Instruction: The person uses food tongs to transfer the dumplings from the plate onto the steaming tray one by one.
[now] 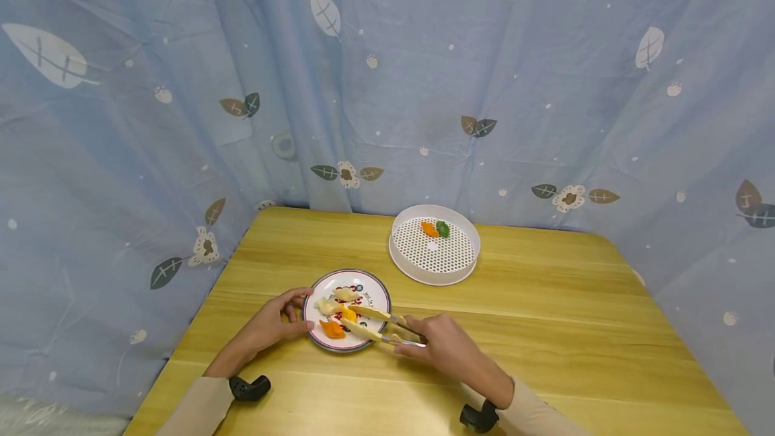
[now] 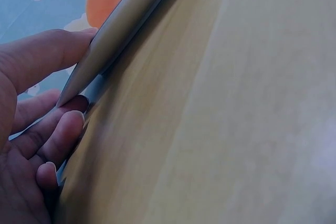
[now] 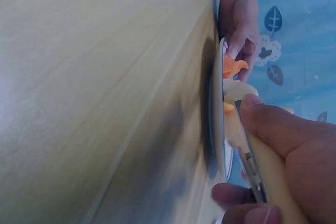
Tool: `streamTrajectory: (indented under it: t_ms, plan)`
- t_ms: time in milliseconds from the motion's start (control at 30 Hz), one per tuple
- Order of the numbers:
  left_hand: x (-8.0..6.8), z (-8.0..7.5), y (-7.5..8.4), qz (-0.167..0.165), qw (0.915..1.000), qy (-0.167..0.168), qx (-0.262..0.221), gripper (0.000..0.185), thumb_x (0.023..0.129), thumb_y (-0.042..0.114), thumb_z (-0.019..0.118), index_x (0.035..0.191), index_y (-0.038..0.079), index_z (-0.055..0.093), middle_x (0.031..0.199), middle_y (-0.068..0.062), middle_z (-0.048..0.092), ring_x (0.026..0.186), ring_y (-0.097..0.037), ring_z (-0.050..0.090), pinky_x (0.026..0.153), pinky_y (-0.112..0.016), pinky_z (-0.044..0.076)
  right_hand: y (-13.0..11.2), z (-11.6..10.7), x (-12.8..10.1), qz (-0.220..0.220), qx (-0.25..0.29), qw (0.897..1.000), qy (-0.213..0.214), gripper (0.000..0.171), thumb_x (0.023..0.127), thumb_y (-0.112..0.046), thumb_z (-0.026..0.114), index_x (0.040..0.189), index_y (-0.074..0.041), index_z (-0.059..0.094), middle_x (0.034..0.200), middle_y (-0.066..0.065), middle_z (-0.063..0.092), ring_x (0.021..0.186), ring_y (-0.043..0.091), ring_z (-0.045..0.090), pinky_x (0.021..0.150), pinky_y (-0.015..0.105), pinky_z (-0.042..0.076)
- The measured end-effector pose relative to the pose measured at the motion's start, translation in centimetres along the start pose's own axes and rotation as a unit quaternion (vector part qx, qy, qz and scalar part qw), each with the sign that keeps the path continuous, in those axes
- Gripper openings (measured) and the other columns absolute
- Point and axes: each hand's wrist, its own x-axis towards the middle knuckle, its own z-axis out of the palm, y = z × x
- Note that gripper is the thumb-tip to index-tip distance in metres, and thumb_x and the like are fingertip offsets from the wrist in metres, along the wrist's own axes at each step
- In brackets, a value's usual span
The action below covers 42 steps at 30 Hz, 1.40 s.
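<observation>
- My right hand [image 1: 445,348] grips a pair of cream-coloured tongs [image 1: 378,325], fingers curled round the handles near the metal hinge; the right wrist view shows thumb on top and fingertips below.
- The tongs' two flat blades reach left over the plate [image 1: 375,293], standing narrowly apart around a small yellow dumpling [image 1: 348,315] at the plate's middle; I cannot tell whether they already pinch it.
- My left hand [image 1: 275,325] rests against the plate's left rim, thumb and fingers lightly curved about the edge; in the left wrist view the fingers [image 2: 63,129] lie under the rim [image 2: 118,30] and touch it.
- The plate is round, glazed, white with a dark ring and red printed marks. On it lie two pale crescent dumplings [image 1: 338,299] towards the far side and an orange dumpling [image 1: 331,330] near me, just beside the lower blade.
- Beyond the plate, to the right and well apart, sits a round white steamer tray [image 1: 433,275] with a perforated floor and a low wall; an orange dumpling piece [image 1: 429,229] and a green one [image 1: 443,228] lie touching at its far edge.
- The bench [image 1: 545,328] is light wood with long grain and rounded corners; nothing lies between plate and tray.
- A blue cloth backdrop [image 1: 387,86], printed with leaves and flowers, hangs creased behind and along both sides of the bench.
- Black wrist mounts [image 1: 249,388] show at both sleeves.
</observation>
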Motion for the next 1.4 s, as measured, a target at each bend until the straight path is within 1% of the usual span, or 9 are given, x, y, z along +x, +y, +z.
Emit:
streamTrajectory:
  t_ms: [167,300,400,533,633,867,1133,1267,1400]
  plan:
    - [0.0,-0.1,0.1,0.0,1.0,-0.001,0.002,0.069,0.084,0.017,0.088,0.144,0.007,0.056,0.117,-0.014,0.06,0.084,-0.024,0.052,0.069,-0.028,0.043,0.0,0.1,-0.2,-0.009,0.017,1.0,0.009,0.029,0.089,-0.039,0.081,0.093,-0.013,0.068,0.059,-0.015,0.026,0.052,-0.004,0.022,0.048,0.015,0.02]
    - [0.0,-0.1,0.1,-0.004,1.0,-0.003,0.004,0.069,0.084,0.019,0.088,0.145,0.009,0.056,0.117,-0.014,0.06,0.084,-0.024,0.053,0.069,-0.028,0.044,0.1,-0.1,-0.2,0.009,0.024,1.0,0.013,0.029,0.09,-0.04,0.08,0.095,-0.013,0.069,0.06,-0.015,0.025,0.053,-0.003,0.022,0.048,0.017,0.021]
    - [0.0,-0.1,0.1,-0.008,0.9999,-0.005,0.004,0.07,0.084,0.021,0.088,0.145,0.01,0.056,0.118,-0.014,0.06,0.085,-0.024,0.053,0.069,-0.027,0.044,0.3,-0.5,-0.2,0.025,0.027,0.999,0.012,0.034,0.091,-0.043,0.077,0.105,-0.012,0.074,0.059,-0.016,0.03,0.052,-0.003,0.025,0.047,0.017,0.024]
    - [-0.1,-0.1,0.0,-0.008,0.9999,-0.003,0.007,0.069,0.084,0.021,0.088,0.145,0.01,0.056,0.118,-0.014,0.06,0.084,-0.023,0.053,0.069,-0.027,0.045,0.6,-1.1,-0.3,0.029,0.038,0.999,0.021,0.048,0.091,-0.046,0.075,0.121,-0.008,0.075,0.059,-0.016,0.04,0.052,-0.005,0.03,0.046,0.016,0.028]
    - [-0.1,-0.2,0.0,-0.004,0.9999,-0.004,0.01,0.069,0.085,0.021,0.087,0.145,0.01,0.056,0.118,-0.014,0.06,0.084,-0.023,0.053,0.07,-0.028,0.045,0.8,-1.4,-0.3,0.024,0.037,0.998,0.041,0.053,0.091,-0.046,0.076,0.124,-0.006,0.074,0.06,-0.017,0.043,0.053,-0.006,0.032,0.047,0.015,0.029]
    - [0.1,-0.2,0.0,-0.004,0.9999,-0.007,0.01,0.069,0.085,0.021,0.088,0.145,0.011,0.056,0.119,-0.014,0.06,0.085,-0.024,0.054,0.071,-0.028,0.045,1.6,-1.9,-0.2,0.014,0.023,0.997,0.074,0.054,0.089,-0.041,0.079,0.123,0.0,0.074,0.061,-0.017,0.039,0.054,-0.005,0.03,0.048,0.015,0.028]
    - [0.0,-0.2,0.2,-0.004,0.9999,-0.01,0.009,0.069,0.085,0.022,0.088,0.145,0.012,0.056,0.119,-0.013,0.06,0.085,-0.023,0.054,0.071,-0.028,0.045,2.5,-3.0,0.2,0.028,0.002,0.996,0.087,0.036,0.087,-0.04,0.082,0.105,-0.01,0.074,0.06,-0.017,0.037,0.053,-0.004,0.031,0.047,0.018,0.029]
    - [-0.2,-0.2,0.2,0.002,0.9999,-0.013,0.01,0.069,0.085,0.021,0.087,0.145,0.009,0.055,0.119,-0.015,0.06,0.085,-0.023,0.053,0.071,-0.028,0.044,3.2,-3.7,0.3,0.044,-0.009,0.994,0.098,0.038,0.087,-0.04,0.081,0.11,-0.01,0.076,0.061,-0.017,0.04,0.053,-0.003,0.033,0.047,0.019,0.031]
    - [-0.2,-0.2,0.2,0.004,0.9999,-0.011,0.008,0.069,0.085,0.02,0.087,0.145,0.009,0.055,0.119,-0.016,0.06,0.085,-0.024,0.053,0.07,-0.027,0.044,4.0,-4.3,0.4,0.056,-0.015,0.992,0.11,0.047,0.088,-0.039,0.081,0.121,-0.006,0.075,0.061,-0.017,0.038,0.052,-0.003,0.031,0.047,0.02,0.03]
